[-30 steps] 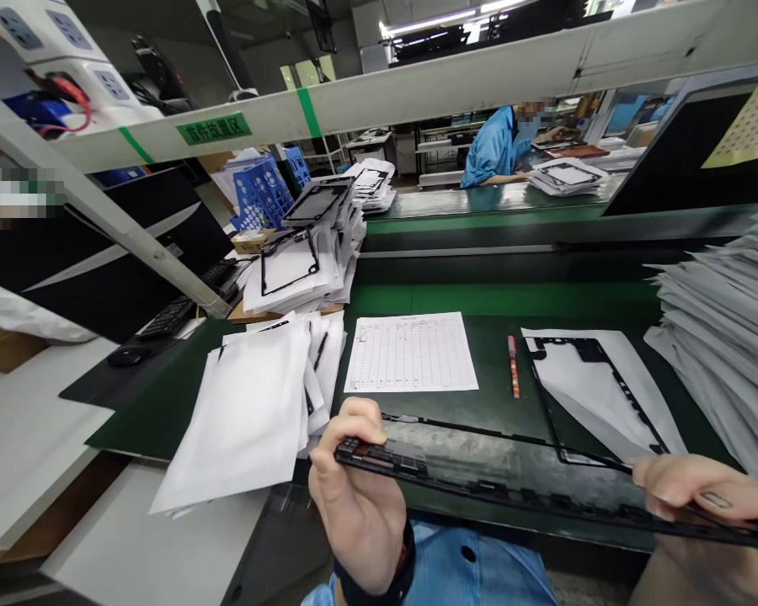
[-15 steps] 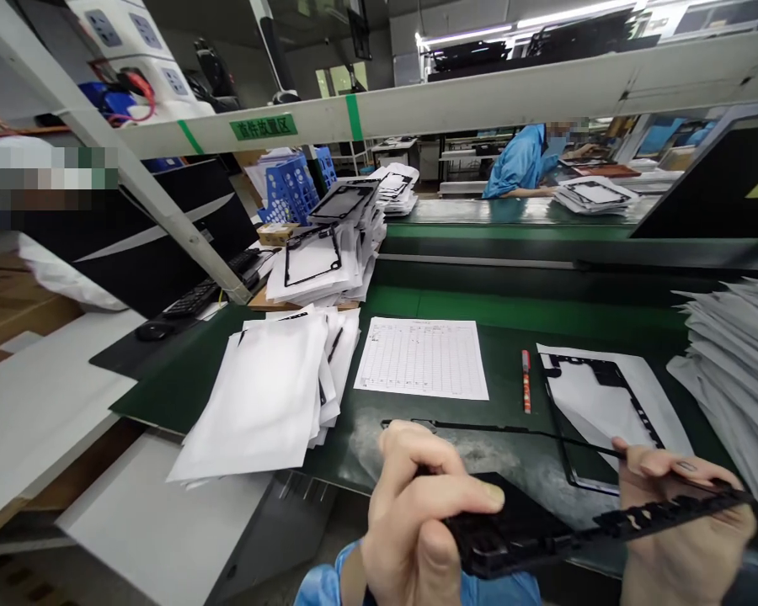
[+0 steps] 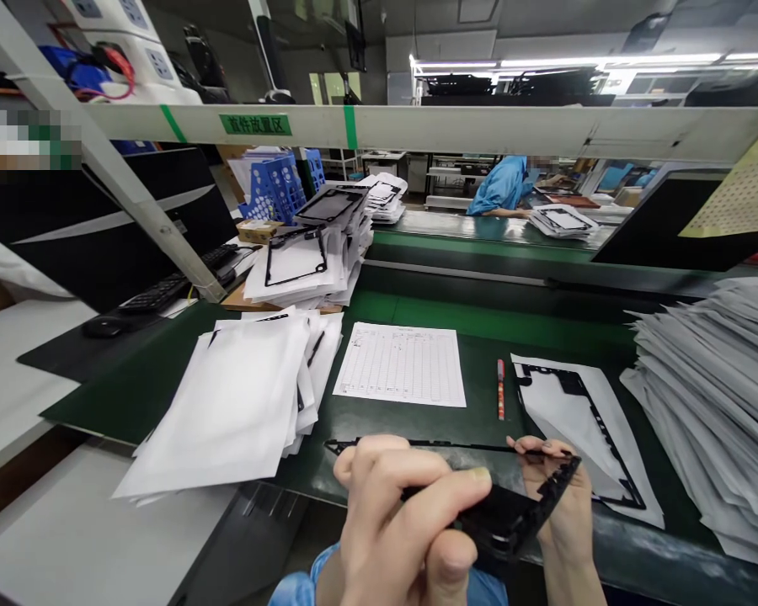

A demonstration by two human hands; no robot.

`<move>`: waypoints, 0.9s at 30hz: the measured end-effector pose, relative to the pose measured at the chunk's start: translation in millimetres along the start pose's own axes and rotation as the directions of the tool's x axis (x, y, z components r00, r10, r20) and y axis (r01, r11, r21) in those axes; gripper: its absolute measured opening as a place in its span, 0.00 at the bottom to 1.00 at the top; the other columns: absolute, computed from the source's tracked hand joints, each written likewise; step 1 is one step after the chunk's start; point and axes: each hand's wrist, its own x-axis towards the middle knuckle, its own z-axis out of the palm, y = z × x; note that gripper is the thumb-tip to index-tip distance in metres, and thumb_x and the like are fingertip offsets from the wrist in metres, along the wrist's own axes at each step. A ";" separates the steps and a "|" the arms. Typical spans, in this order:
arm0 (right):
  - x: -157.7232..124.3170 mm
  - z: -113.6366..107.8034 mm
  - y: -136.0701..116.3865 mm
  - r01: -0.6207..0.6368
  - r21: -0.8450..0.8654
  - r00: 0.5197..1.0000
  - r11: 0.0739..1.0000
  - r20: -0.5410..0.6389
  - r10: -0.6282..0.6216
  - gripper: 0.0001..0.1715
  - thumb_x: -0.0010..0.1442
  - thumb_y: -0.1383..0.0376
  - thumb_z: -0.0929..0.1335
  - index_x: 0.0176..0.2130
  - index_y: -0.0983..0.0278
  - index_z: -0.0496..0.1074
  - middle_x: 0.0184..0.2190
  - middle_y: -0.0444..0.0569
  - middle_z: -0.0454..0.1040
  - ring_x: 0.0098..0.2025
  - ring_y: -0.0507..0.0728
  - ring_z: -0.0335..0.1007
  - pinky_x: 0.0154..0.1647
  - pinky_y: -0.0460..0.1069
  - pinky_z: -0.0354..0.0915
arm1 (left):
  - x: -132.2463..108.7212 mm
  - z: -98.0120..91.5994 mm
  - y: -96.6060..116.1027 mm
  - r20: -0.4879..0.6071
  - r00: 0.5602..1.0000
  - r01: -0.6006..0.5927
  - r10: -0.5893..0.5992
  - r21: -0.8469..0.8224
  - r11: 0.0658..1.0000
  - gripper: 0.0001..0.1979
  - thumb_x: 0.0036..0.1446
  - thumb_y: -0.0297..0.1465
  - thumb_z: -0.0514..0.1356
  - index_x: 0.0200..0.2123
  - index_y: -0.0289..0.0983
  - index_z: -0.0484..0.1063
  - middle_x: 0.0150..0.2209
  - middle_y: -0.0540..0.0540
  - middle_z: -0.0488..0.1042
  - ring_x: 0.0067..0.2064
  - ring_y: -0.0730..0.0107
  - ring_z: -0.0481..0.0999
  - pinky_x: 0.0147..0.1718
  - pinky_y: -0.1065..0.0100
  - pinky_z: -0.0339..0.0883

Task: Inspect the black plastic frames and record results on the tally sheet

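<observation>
A thin black plastic frame, with a broad solid part at its near corner and notches along one side, is held tilted above the front edge of the bench. My left hand is closed round its near left part, fingers over the top and thumb at the near side. At the far right end, my right hand grips the frame's side with its fingertips. Another black frame lies on a white sheet just beyond my right hand. A red marker pen rests on the green mat left of it.
A printed form lies mid-bench. White sheets are piled on the left, with frames and papers stacked behind. A tall stack of white sleeves stands right. A rail spans above. A person in blue sits beyond.
The held frame has turned, so its notched side now slopes up toward my right hand. My right hand has come in left, closer to my left hand. The camera view has shifted and levelled.
</observation>
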 end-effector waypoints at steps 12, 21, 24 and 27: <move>-7.5 11.1 2.5 -0.087 0.089 0.996 0.992 -0.005 0.088 0.21 0.49 0.49 0.84 0.27 0.58 0.79 0.25 0.44 0.81 0.26 0.55 0.81 0.35 0.50 0.82 | 5.2 -9.2 0.4 0.103 0.994 -0.046 0.043 0.025 0.999 0.17 0.75 0.37 0.57 0.35 0.39 0.81 0.26 0.50 0.73 0.30 0.68 0.71 0.32 0.62 0.61; -8.6 7.9 0.5 -0.067 0.102 0.996 0.992 -0.059 0.073 0.23 0.49 0.49 0.84 0.26 0.59 0.77 0.22 0.42 0.78 0.25 0.52 0.78 0.37 0.50 0.81 | 5.1 -8.3 -17.4 0.057 0.996 -0.063 0.069 -0.100 0.993 0.20 0.74 0.41 0.57 0.34 0.38 0.81 0.25 0.49 0.71 0.27 0.68 0.69 0.30 0.63 0.62; -1.8 0.2 -2.5 -0.065 0.106 0.992 0.992 -0.098 0.076 0.24 0.49 0.48 0.84 0.26 0.60 0.76 0.21 0.40 0.75 0.25 0.51 0.77 0.38 0.50 0.81 | 2.3 -6.9 -21.7 0.050 0.996 -0.060 0.067 -0.125 0.990 0.20 0.74 0.41 0.56 0.35 0.37 0.82 0.25 0.49 0.71 0.27 0.68 0.68 0.30 0.63 0.63; -0.9 0.7 -1.1 -0.098 0.116 0.990 0.988 -0.094 0.109 0.24 0.49 0.48 0.84 0.26 0.59 0.77 0.22 0.41 0.76 0.26 0.52 0.78 0.38 0.50 0.81 | 0.7 -8.2 -15.3 0.082 0.994 -0.061 0.067 -0.073 0.995 0.19 0.75 0.39 0.56 0.37 0.38 0.82 0.27 0.48 0.72 0.29 0.68 0.70 0.32 0.63 0.64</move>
